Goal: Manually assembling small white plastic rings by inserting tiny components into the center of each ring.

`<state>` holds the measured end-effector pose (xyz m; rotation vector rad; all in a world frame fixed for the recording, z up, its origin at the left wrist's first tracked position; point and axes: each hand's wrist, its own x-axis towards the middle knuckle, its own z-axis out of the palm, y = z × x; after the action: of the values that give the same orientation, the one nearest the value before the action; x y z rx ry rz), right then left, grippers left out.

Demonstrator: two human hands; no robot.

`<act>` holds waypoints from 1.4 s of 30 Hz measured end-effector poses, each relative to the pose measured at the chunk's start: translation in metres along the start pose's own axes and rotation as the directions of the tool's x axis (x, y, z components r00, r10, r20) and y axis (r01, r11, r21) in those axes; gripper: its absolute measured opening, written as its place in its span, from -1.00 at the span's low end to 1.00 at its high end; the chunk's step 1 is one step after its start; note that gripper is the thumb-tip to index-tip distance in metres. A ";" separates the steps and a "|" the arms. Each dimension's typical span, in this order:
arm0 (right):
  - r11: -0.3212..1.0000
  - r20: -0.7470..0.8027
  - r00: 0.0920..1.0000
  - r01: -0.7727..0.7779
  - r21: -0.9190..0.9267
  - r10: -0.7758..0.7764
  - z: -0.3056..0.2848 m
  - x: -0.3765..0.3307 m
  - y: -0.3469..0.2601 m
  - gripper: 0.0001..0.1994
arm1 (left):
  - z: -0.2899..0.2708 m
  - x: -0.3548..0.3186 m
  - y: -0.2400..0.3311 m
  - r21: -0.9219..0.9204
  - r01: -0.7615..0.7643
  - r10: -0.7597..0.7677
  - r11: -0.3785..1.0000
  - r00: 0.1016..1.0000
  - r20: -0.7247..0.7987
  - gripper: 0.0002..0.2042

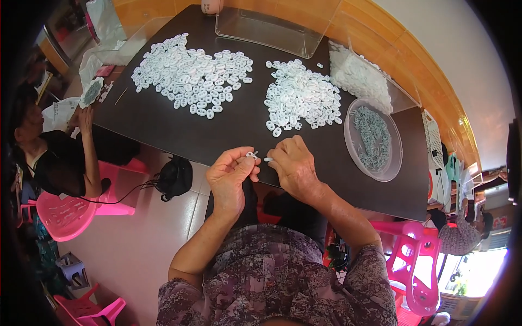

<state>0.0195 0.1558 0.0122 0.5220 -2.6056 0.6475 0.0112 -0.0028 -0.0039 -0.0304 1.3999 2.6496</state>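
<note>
My left hand (231, 175) pinches a small white plastic ring piece (251, 155) between thumb and forefinger at the near edge of the dark table (179, 136). My right hand (293, 163) is close beside it, fingers curled around a small white pin-like part (268, 159) aimed at the ring. Just beyond the hands lies a pile of white ring pieces (302, 98). A larger pile of the same pieces (190, 73) spreads over the table's left half.
A round clear bowl (375, 140) with grey-green parts sits to the right. Clear plastic trays (266, 27) and a clear bag of white pieces (361, 76) lie at the far edge. Another person (60, 157) sits at left on a pink chair; a black bag (174, 176) rests on the floor.
</note>
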 end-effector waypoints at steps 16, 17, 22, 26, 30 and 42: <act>0.836 -0.034 0.930 -0.312 0.452 0.366 -0.013 -0.019 -0.016 -0.85 | 0.022 -0.003 -0.006 -0.022 0.001 0.000 1.000 0.998 0.067 -0.85; 0.797 -0.028 0.917 -0.331 0.505 0.399 -0.012 -0.020 -0.016 -0.85 | 0.024 -0.003 -0.006 -0.031 -0.012 0.014 0.999 0.998 0.061 -0.85; 0.603 -0.015 0.875 -0.321 0.730 0.484 -0.015 -0.021 -0.021 -0.84 | 0.029 -0.006 -0.009 -0.074 -0.045 0.050 0.996 0.996 0.071 -0.85; 0.283 0.133 0.794 -0.361 0.889 0.593 -0.016 -0.022 -0.024 -0.82 | 0.031 -0.009 -0.009 -0.073 -0.030 0.036 0.997 0.995 0.090 -0.84; 0.208 0.188 0.759 -0.393 0.896 0.623 -0.014 -0.030 -0.008 -0.81 | 0.029 -0.009 -0.010 -0.052 -0.013 0.018 0.999 0.994 0.109 -0.84; 0.132 0.228 0.775 -0.371 0.919 0.589 -0.019 -0.025 -0.001 -0.82 | 0.022 -0.015 -0.011 0.046 0.015 -0.022 0.999 0.990 0.141 -0.79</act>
<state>0.0466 0.1709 0.0161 -0.2013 -1.8313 2.4018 0.0288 0.0198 0.0013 0.1454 1.4059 2.5483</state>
